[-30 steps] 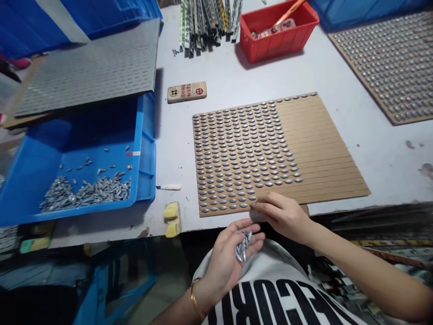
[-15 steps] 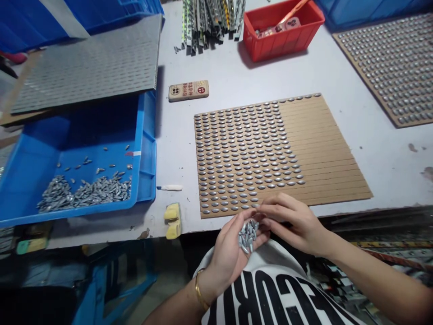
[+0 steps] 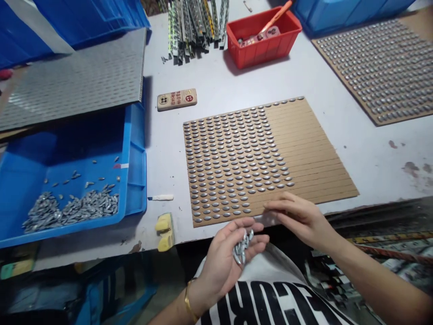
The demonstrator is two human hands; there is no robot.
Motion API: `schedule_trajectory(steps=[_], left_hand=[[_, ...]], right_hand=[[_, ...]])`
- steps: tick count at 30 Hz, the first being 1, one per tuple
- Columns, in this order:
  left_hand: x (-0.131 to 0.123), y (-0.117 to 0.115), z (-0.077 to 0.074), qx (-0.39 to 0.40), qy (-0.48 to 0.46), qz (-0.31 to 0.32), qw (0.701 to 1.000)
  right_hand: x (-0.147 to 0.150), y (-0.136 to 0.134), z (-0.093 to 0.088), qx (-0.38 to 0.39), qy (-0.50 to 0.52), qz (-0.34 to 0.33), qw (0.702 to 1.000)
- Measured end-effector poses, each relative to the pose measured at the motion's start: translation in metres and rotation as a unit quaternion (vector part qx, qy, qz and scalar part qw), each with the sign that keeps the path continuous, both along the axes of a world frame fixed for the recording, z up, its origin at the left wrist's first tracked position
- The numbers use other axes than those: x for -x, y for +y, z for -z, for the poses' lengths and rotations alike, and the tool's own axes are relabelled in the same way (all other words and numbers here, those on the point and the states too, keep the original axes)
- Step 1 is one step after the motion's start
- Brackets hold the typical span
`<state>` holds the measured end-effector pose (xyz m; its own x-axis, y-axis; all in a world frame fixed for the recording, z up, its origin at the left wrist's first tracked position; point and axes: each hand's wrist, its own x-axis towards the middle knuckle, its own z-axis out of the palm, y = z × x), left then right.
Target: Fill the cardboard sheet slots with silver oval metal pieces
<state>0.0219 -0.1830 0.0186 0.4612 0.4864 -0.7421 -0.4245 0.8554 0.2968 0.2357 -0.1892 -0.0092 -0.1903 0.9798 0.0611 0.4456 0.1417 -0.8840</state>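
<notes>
My left hand (image 3: 225, 253) is palm up and cupped around a small heap of grey metal spindle-shaped pieces (image 3: 241, 249), below the front edge of the cardboard sheet (image 3: 311, 149). Rows of the same pieces are laid along the grooves of that sheet, covering mostly its left part. The right part shows bare lined cardboard, apart from a few pieces along the far edge. My right hand (image 3: 299, 219) hovers over the sheet's front edge with thumb and fingers pinched together. What sits between those fingertips is too small to make out.
A blue bin (image 3: 135, 180) at left contains many loose pieces, with a grey perforated plate (image 3: 84, 74) over its back. Around the table are a stamped wooden block (image 3: 177, 99), a white-handled blade (image 3: 161, 197), yellow sponge-like blocks (image 3: 164, 231), a red box (image 3: 264, 47) and another filled sheet (image 3: 375, 72).
My right hand has drawn away from the left palm to the sheet's front edge. The left hand's fingers have opened out somewhat. The camera has turned, shifting the scene leftward.
</notes>
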Motion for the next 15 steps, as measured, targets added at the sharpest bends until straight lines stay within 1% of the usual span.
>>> schedule_trajectory(steps=[2, 5, 9, 12, 15], left_hand=[[0.000, 0.000, 0.000, -0.009, 0.013, -0.010, 1.000], [-0.002, -0.002, 0.003, 0.013, 0.001, 0.022, 1.000], [-0.004, -0.005, 0.008, -0.007, 0.021, 0.038, 0.999], [-0.005, -0.005, 0.011, -0.009, 0.023, 0.049, 0.998], [-0.006, -0.005, 0.013, -0.025, 0.020, 0.044, 0.999]], right_hand=[[-0.002, 0.006, 0.008, -0.041, -0.039, 0.006, 0.998], [0.004, 0.017, 0.017, -0.078, -0.063, 0.001, 0.995], [0.013, 0.026, 0.020, -0.095, -0.099, -0.019, 0.990], [0.015, 0.029, 0.023, -0.102, -0.139, -0.017, 0.985], [0.016, 0.030, 0.026, -0.121, -0.181, -0.010, 0.976]])
